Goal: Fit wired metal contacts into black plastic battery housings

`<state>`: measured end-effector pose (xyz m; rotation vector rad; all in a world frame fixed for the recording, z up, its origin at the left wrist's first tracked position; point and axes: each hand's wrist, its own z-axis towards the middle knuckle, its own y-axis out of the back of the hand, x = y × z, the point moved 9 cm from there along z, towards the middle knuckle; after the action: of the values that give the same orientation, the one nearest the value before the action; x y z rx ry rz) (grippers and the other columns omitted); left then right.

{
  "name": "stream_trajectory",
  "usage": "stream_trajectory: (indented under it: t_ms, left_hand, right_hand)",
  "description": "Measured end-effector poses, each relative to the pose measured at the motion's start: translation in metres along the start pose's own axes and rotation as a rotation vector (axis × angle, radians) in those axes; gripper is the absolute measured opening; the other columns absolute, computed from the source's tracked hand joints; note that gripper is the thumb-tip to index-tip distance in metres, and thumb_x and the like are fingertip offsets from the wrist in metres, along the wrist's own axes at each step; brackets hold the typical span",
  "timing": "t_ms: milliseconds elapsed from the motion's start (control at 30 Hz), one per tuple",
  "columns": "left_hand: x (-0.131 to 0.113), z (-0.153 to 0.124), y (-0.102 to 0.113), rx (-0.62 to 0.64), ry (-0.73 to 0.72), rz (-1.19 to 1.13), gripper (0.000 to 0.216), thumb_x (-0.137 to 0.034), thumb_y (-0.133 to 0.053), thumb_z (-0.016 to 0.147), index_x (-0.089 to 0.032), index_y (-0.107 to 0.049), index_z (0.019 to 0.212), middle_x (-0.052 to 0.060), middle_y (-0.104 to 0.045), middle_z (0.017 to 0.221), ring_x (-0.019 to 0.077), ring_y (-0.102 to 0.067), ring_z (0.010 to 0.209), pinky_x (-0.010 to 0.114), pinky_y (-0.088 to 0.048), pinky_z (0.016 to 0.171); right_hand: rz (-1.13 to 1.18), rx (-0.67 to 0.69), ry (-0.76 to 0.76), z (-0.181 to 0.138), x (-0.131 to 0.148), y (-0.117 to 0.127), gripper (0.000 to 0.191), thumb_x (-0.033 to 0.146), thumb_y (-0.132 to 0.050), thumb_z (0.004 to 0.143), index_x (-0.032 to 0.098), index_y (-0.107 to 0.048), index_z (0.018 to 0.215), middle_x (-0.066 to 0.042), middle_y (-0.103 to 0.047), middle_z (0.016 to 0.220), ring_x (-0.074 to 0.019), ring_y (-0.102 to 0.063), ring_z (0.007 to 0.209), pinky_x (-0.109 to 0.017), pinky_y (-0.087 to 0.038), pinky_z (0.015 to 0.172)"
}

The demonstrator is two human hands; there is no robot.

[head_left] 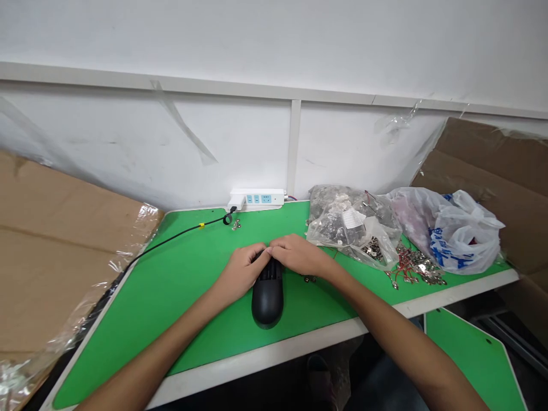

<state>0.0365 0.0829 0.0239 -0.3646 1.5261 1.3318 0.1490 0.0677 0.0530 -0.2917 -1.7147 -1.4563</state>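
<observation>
A black oval device [268,297] with a ribbed far end lies on the green table [180,285], roughly in the middle. My left hand [241,273] rests on its far left side, fingers curled against it. My right hand [299,255] covers the far end from the right, fingers bent and pressed together. The fingertips of both hands meet above the ribbed part. What lies under the fingers is hidden.
A white power strip [257,199] sits at the back edge, and a black cable [171,240] runs left from it. Right of my hands lie a clear bag of small metal parts [349,224], loose parts with red wires [411,268] and a white plastic bag [454,231]. Cardboard [55,251] stands at both sides.
</observation>
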Motion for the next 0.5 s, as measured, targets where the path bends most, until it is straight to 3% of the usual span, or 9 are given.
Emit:
stream_trajectory:
  t_ms: [500]
  left_hand:
    - [-0.0041,-0.0015,-0.0002,-0.016,-0.023,0.02,0.052,-0.062,-0.048,0.101,-0.02,-0.053,0.07,-0.002,-0.049,0.066,0.0167,-0.046,0.066,0.029,-0.033,0.062]
  right_hand:
    - [-0.022,-0.017,0.056,0.0008,0.0002,-0.0003,0.039,0.031,-0.046,0.105,0.021,-0.039,0.068,0.003,-0.045,0.068,-0.0134,-0.041,0.068,-0.03,-0.024,0.062]
